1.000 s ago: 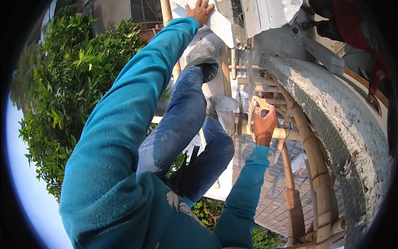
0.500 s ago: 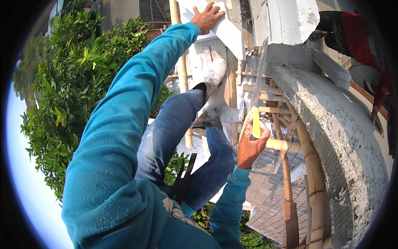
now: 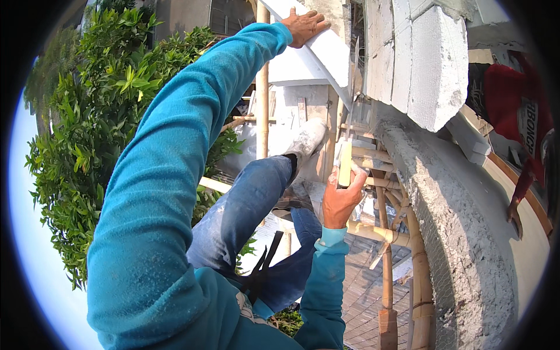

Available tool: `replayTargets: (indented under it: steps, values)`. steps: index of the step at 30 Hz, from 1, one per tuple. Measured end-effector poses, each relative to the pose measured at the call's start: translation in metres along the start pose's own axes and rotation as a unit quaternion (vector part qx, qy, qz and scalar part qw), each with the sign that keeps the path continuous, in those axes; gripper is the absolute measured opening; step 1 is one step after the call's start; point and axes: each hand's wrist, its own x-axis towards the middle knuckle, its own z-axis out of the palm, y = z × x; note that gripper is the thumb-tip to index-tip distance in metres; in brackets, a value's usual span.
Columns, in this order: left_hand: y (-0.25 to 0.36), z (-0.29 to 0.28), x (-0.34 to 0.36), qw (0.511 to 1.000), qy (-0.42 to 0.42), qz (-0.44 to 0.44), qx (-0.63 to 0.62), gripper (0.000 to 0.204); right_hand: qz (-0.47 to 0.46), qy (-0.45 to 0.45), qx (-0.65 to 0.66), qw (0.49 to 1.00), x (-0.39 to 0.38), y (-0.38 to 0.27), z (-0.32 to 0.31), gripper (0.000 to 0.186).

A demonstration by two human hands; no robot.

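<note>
My left hand (image 3: pixel 306 27) lies flat with fingers spread on a white foam board (image 3: pixel 331 53) at the top. A second white foam piece (image 3: pixel 291 67) shows beneath it. In my right hand (image 3: pixel 342 201) is a hand saw with a yellow handle (image 3: pixel 345 166), its fingers wrapped round the grip. The blade points away from me, blurred and faint, close to the board's right corner. Whether it touches the foam I cannot tell.
Bamboo poles (image 3: pixel 421 274) form scaffolding below and right of me. A rough curved concrete ledge (image 3: pixel 434 204) runs down the right, under a large white foam block (image 3: pixel 434 70). Beyond is a co-worker in a red top (image 3: pixel 510 105). Leafy branches (image 3: pixel 116 128) fill the left.
My right hand has carried the saw up and slightly left, closer to the foam board. My left hand stays on the board. The whole view has shifted a little.
</note>
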Motion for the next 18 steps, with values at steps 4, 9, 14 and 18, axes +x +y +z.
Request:
replayTargets:
  steps: [4,9,14,18]
  values:
    - [-0.016,0.028,0.006,0.999,0.038,0.016,0.009,0.095,-0.023,-0.03,-0.001,0.999,0.003,-0.001,0.017,0.032]
    - [-0.028,0.022,0.002,0.999,0.03,0.038,0.024,0.092,-0.037,-0.022,0.022,0.999,-0.004,0.009,0.027,0.033]
    - [-0.009,0.002,-0.005,1.0,-0.024,-0.001,0.004,0.065,-0.048,0.037,0.066,0.996,-0.004,0.029,0.035,0.032]
    - [-0.015,0.013,-0.006,0.997,0.041,-0.017,-0.067,0.075,-0.117,0.059,0.046,0.99,0.004,0.042,0.019,0.03]
